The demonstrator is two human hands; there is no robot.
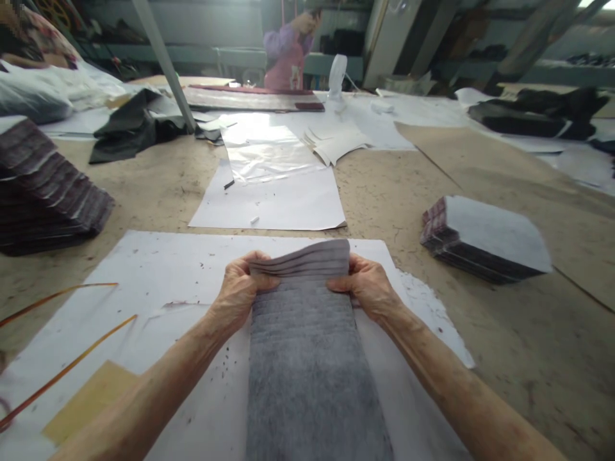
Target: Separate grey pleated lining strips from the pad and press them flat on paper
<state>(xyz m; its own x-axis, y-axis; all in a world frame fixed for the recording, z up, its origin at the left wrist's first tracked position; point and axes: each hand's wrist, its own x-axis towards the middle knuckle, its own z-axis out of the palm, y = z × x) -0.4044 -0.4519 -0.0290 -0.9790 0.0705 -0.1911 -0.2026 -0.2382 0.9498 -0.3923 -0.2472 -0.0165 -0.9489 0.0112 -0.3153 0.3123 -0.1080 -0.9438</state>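
Between my two hands is a stack of grey felt-like fabric pieces (pixel 312 371), its layers fanned into steps at the far end. My left hand (pixel 245 285) grips the stack's left edge, thumb on top and fingers underneath. On the opposite edge my right hand (pixel 368 285) pinches it the same way. The far end is lifted and slightly curved, while the near end runs out of the bottom of the view. Beneath lies a large white paper sheet (pixel 158 262) with dark specks. The fingers under the stack are hidden.
A cut fabric stack (pixel 494 234) sits at the right, and a taller dark stack (pixel 43 192) at the left. White paper and clear plastic film (pixel 269 150) lie ahead. A yellow card (pixel 89 400) is near my left forearm. A slanted pole (pixel 166 64) rises beyond; a person (pixel 288 54) stands behind the table.
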